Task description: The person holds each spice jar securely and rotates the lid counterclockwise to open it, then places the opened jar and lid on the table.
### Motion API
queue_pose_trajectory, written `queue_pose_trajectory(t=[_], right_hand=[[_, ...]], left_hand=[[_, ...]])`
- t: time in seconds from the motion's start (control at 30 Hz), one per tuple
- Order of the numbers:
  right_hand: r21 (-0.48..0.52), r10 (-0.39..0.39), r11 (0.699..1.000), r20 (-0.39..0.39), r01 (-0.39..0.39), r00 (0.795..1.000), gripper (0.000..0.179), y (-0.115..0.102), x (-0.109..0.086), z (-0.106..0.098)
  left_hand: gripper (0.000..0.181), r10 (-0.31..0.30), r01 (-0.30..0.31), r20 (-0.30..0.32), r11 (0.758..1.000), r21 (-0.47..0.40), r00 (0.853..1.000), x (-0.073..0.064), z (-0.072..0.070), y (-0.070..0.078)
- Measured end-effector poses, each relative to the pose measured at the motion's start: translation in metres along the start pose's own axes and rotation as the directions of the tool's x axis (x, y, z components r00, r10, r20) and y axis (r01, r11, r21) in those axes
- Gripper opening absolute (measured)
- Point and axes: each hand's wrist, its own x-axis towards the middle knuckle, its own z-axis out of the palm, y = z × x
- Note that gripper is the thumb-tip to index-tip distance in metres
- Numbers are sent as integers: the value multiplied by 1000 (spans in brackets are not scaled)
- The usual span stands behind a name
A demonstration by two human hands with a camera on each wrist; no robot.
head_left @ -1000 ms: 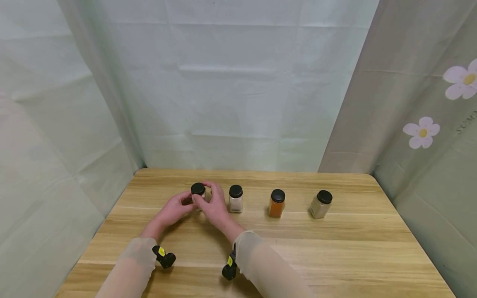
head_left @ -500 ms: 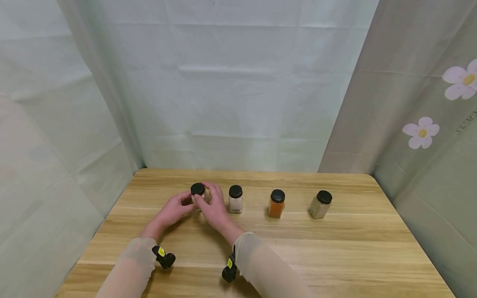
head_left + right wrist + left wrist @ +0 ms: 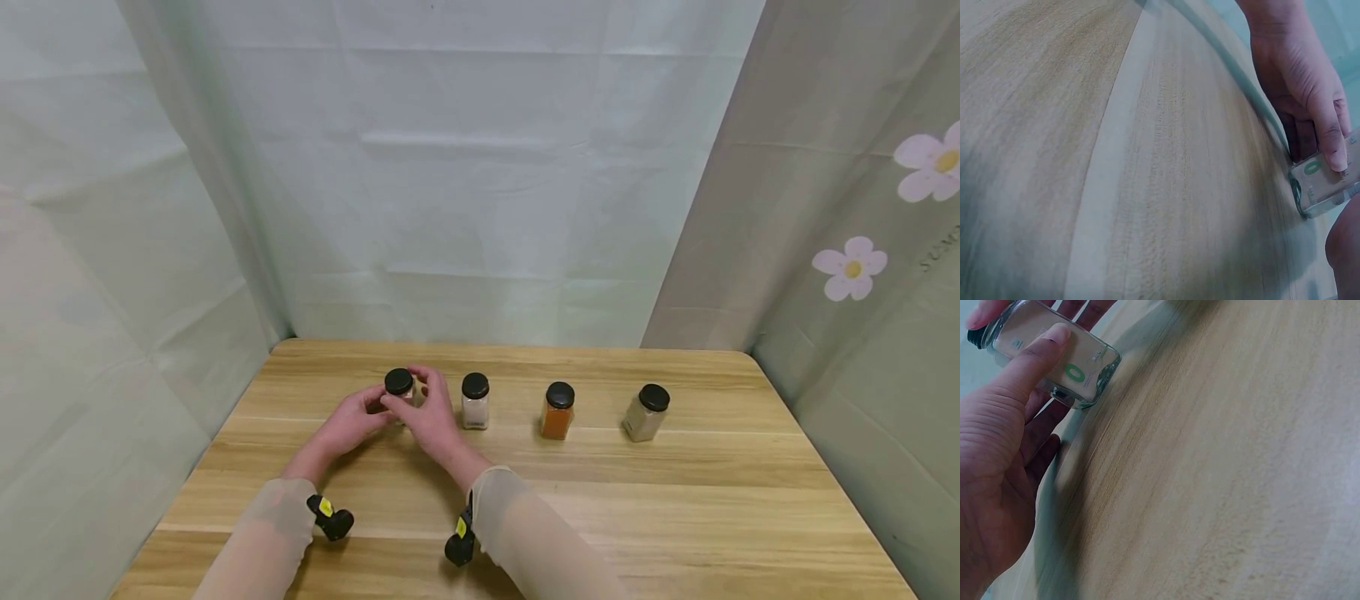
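A square glass spice jar with a black lid (image 3: 398, 381) stands at the left of a row, between my two hands. Its pale contents and label with a green ring show in the left wrist view. My left hand (image 3: 351, 423) grips the jar's body, thumb flat across the label and fingers behind. My right hand (image 3: 435, 421) curls round the jar's upper part, its thumb in front near the lid and its fingers at the far side. In the right wrist view, my right hand (image 3: 1345, 247) shows only at the edge. The jar's top is cut off in both wrist views.
To the right stand a jar of pale powder (image 3: 475, 408), a jar of orange powder (image 3: 557, 417) and a jar of greyish-beige powder (image 3: 645, 415), all black-lidded. They share a wooden table (image 3: 675, 517) with hanging cloth (image 3: 480, 208) behind and at both sides.
My right thumb has slid off the lid's front edge, down and slightly left. My left hand keeps its grip, and the jars have stayed in place.
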Motion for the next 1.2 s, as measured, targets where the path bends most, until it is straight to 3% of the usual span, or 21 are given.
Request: queue_pose_trajectory(t=[0.5,0.9,1.2], right_hand=[[71,2,997,-44,2,999,58,-4,2,0],[36,6,999,-40,-5,999,53,-1,3,1],[9,-49,999,-17,50,999,47,-1,3,-2]], left_hand=[[53,5,-5,-3,1000,19,1000,-1,0,-2],[51,8,-8,-7,1000,15,1000,1,0,-1],[51,12,-12,-6,1000,29,1000,1,0,1]])
